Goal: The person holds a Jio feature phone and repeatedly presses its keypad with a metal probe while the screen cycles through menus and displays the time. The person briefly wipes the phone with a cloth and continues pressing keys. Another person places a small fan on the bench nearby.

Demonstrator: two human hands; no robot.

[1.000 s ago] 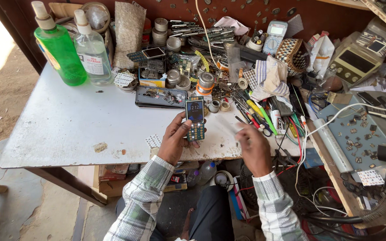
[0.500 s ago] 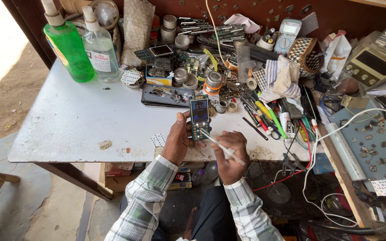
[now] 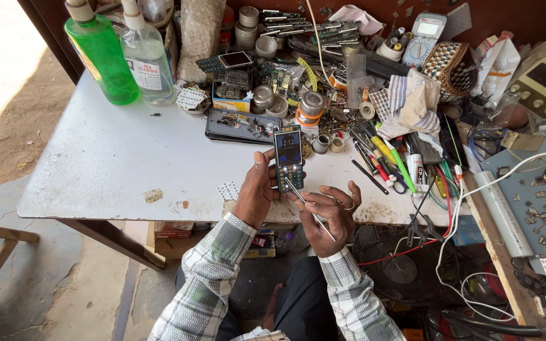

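The left hand (image 3: 255, 196) holds a small keypad phone (image 3: 289, 158) upright over the near edge of the worktop (image 3: 115, 158), fingers wrapped around its side. The right hand (image 3: 327, 215), at 4 o'clock from the phone, pinches thin tweezers (image 3: 308, 208) whose tip touches the keypad. If the tip slips, it may scratch the keys. If the grip loosens, the phone may fall past the edge.

The lower back of the keypad phone (image 3: 289, 158) is covered by the left hand (image 3: 255, 192), and the rear end of the thin tool (image 3: 311, 211) is hidden inside the right hand (image 3: 327, 215). The green bottle (image 3: 99, 53) and the clear bottle (image 3: 145, 53) are cut off at the top edge. The small parts in the dark tray (image 3: 238, 125) are too small to be told apart.
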